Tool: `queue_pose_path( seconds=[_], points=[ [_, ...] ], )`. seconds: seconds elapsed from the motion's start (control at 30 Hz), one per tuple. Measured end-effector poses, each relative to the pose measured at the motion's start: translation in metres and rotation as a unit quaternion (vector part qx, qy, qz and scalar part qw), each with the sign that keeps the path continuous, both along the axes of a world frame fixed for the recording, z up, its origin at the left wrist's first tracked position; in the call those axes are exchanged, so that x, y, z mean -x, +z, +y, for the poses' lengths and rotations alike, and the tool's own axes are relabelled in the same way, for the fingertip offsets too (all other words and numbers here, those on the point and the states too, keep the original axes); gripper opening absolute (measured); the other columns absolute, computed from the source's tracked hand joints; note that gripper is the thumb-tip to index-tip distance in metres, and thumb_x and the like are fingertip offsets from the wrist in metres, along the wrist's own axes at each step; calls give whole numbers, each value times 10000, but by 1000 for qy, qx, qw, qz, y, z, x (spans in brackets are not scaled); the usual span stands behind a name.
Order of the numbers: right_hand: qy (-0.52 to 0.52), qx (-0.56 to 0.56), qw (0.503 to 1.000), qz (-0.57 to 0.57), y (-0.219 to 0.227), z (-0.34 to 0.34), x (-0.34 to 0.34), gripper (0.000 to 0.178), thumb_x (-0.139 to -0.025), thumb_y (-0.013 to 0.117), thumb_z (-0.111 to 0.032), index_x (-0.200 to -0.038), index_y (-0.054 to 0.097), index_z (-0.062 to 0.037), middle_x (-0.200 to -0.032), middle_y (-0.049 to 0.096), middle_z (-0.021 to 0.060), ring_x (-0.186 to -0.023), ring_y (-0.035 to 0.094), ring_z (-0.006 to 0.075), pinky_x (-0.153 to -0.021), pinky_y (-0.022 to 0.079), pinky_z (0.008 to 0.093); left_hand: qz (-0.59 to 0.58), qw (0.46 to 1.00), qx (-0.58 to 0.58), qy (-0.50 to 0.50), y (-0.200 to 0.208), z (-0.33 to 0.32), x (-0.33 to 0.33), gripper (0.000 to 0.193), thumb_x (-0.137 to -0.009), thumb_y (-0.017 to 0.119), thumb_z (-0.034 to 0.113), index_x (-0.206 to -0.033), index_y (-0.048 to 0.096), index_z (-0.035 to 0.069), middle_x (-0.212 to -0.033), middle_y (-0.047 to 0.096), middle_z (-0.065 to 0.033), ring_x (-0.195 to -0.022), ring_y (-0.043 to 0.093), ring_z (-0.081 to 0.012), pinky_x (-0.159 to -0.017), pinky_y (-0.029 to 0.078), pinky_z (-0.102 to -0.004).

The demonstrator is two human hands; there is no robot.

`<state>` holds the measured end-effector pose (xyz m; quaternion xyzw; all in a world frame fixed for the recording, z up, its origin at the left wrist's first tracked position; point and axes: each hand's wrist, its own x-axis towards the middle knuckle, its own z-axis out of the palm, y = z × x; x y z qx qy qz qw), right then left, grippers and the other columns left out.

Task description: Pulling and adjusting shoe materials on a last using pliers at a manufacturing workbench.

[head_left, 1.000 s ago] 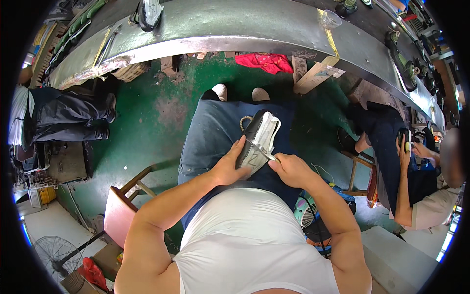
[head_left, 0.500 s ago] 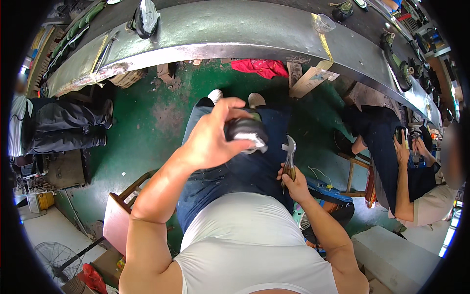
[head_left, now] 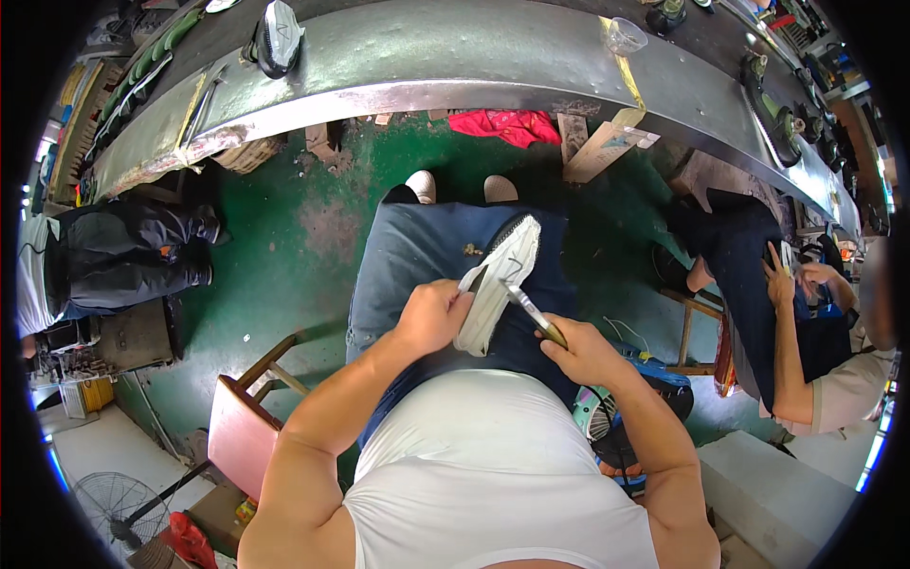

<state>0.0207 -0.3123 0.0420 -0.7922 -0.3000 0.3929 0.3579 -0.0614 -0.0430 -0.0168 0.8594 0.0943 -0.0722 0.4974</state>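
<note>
A shoe upper (head_left: 501,277) with a pale, whitish underside and a dark edge lies bottom up across my lap, slanting away to the right. My left hand (head_left: 433,316) is closed on its near left side, thumb along the pale underside. In my right hand (head_left: 578,349) is a pair of lasting pincers (head_left: 533,311), metal-headed with an olive handle. Their head touches or hangs just over the middle of the underside; I cannot tell which. The side of the shoe turned toward my lap is hidden.
A long metal bench (head_left: 445,52) runs across the far side, with another shoe (head_left: 278,40) and a clear plastic cup (head_left: 626,37) on it. A seated co-worker (head_left: 796,322) is on the right; a standing person (head_left: 123,251) is on the left. A pink-seated chair (head_left: 242,431) stands at left.
My left hand has lowered the shoe onto my lap and turned its pale underside up. My right hand has brought the pincers left, with their head over the shoe.
</note>
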Motion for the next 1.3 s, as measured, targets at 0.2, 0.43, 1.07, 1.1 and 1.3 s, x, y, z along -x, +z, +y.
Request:
queue_pose_path(
  seconds=[0.2,0.43,1.07,1.1,1.3],
  points=[
    [37,6,999,-21,3,9,-9,411,-928,611,-188,-1270,524,24,-979,663,240,-946,648,398,-850,504,437,-138,985,-75,65,-2,-14,2,122,-889,628,61,-981,656,-13,-695,637,-196,-586,631,-374,-546,513,-408],
    [196,232,952,49,48,41,-57,296,-934,598,-239,-1073,556,19,-887,658,213,-868,651,387,-771,501,468,-182,966,-170,-74,7,-24,2,176,-909,622,110,-1033,647,-12,-755,686,-167,-689,687,-347,-639,564,-408],
    [28,77,956,-283,-24,45,-23,341,-896,626,-86,-1194,540,57,-997,643,236,-906,638,386,-807,517,446,16,944,311,109,-77,-24,-15,661,-1026,546,307,-1565,270,41,-1488,433,-206,-1380,415,-264,-1144,318,-342],
    [37,67,959,-273,-27,46,-28,311,-909,618,-88,-1181,554,49,-953,659,204,-843,659,343,-761,530,424,29,940,319,121,-74,-25,-15,660,-1028,541,298,-1568,261,42,-1493,431,-209,-1381,416,-264,-1142,321,-339],
    [-129,-6,986,106,-61,56,-14,232,-956,606,-171,-1111,620,2,-747,639,39,-631,597,125,-604,500,298,31,967,231,100,-50,-21,-19,655,-1029,531,228,-1581,218,64,-1518,407,-239,-1410,403,-268,-1142,320,-319]
  ],
)
